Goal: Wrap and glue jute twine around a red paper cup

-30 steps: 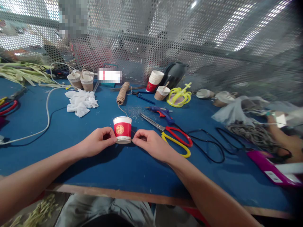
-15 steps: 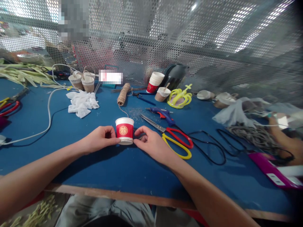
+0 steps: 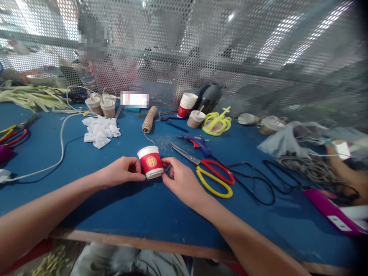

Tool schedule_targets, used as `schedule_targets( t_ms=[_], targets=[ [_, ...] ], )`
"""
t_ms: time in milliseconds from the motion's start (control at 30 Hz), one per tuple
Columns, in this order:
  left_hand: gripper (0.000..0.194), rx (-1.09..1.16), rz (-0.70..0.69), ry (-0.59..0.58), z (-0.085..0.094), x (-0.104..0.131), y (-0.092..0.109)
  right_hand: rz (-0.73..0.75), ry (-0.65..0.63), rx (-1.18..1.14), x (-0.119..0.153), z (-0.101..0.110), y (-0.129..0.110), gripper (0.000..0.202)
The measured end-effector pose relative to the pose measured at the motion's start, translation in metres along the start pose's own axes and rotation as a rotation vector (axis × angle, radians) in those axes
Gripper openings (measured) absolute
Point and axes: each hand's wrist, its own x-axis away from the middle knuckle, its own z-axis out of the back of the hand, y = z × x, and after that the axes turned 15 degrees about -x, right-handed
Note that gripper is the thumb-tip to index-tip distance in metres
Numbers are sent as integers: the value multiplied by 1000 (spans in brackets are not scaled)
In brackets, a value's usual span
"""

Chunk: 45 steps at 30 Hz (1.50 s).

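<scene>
A red and white paper cup (image 3: 151, 162) with a gold emblem leans slightly to the left over the blue table. My left hand (image 3: 130, 169) is closed at its lower left side, thumb tip by the base. On the other side, the thumb and fingers of my right hand (image 3: 179, 177) pinch the cup's lower right edge. Behind it lies a roll of twine (image 3: 150, 119), whose loose end runs down behind the cup's rim. Large scissors (image 3: 214, 172) with red and yellow handles lie right of my right hand, near a blue glue gun (image 3: 197, 143).
White crumpled cloth (image 3: 101, 130) and twine-wrapped cups (image 3: 108, 107) stand back left. Stacked cups (image 3: 187, 104), a dark jug (image 3: 211, 97) and a yellow crown-shaped piece (image 3: 217, 124) line the mesh wall. A black cord (image 3: 255, 184) and purple power strip (image 3: 333, 212) lie right.
The cup has gone from upright to tilted, its rim shifting left. Both hands stay at its lower sides. The whole view has moved slightly.
</scene>
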Motion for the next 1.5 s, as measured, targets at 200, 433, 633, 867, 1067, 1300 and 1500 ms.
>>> schedule_targets(
  t_ms=[200, 433, 633, 867, 1067, 1300, 1500],
  targets=[
    [40, -188, -36, 373, 23, -15, 5, 21, 5, 37, -4, 0, 4, 29],
    [26, 230, -14, -37, 11, -33, 14, 130, 68, -14, -11, 3, 14, 32],
    [25, 653, 36, 95, 4, -12, 15, 171, 200, -234, -4, 17, 6, 19],
    [26, 675, -49, 329, -12, 11, 15, 124, 92, -459, 7, 20, -18, 17],
    [25, 622, -49, 264, -14, 19, 17, -36, 91, -677, 3, 23, -9, 27],
    [22, 756, 24, 233, -12, 19, 14, -127, 431, 42, -24, 67, 19, 21],
    [29, 917, 121, 252, -7, 11, 16, -474, 225, 397, -67, 92, 74, 9]
  ],
)
